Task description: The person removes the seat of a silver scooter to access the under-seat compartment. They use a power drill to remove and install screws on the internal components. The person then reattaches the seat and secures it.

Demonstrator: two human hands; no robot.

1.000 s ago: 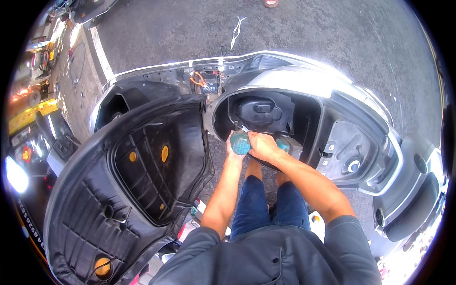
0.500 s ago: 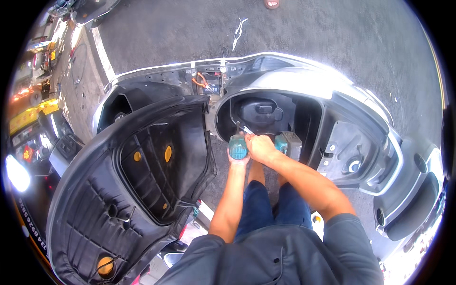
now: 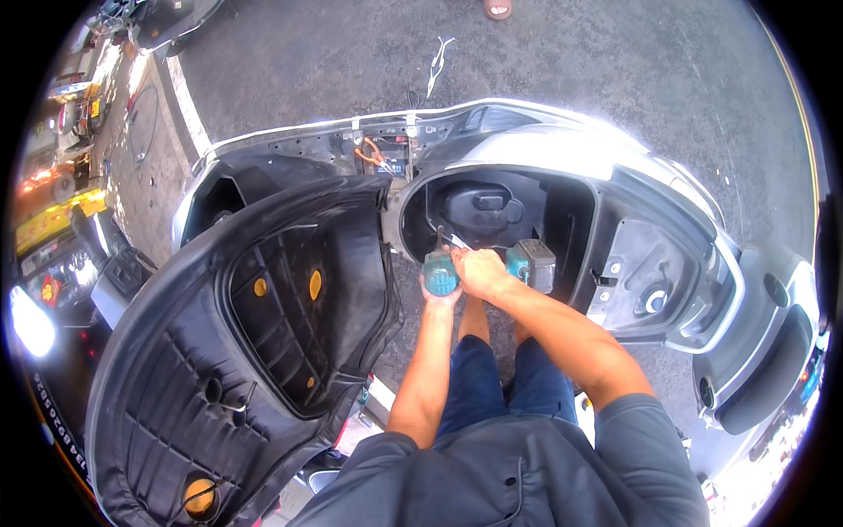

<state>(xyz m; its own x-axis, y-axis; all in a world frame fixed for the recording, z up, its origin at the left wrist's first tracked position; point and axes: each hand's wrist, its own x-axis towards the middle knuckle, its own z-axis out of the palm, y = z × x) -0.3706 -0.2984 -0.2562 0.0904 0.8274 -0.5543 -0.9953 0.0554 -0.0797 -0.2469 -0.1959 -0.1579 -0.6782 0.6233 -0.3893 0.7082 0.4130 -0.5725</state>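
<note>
My left hand (image 3: 439, 297) is closed around the rounded back end of a teal cordless driver (image 3: 442, 274). The driver lies crosswise, its grey battery (image 3: 537, 265) out to the right, and a dark shaft rises at its front. My right hand (image 3: 480, 272) is closed over the middle of the driver, hiding most of its handle. A slim silver piece (image 3: 456, 241) sticks out from its fingertips, close to the shaft; its kind is unclear. Both hands are at the near edge of a scooter's open black storage bucket (image 3: 562, 220).
The raised black seat (image 3: 189, 351) stands at the left, underside showing. Orange-handled pliers (image 3: 373, 154) rest in the opening beside the battery bay. Silver body panels (image 3: 544, 145) curve along the far side. A white cable-like item (image 3: 438, 66) lies on the asphalt; a person's foot (image 3: 498, 9) is beyond.
Both hands keep nearly the same hold. The driver's battery end has turned slightly away from me. The scooter seat and ground shift a little in the picture.
</note>
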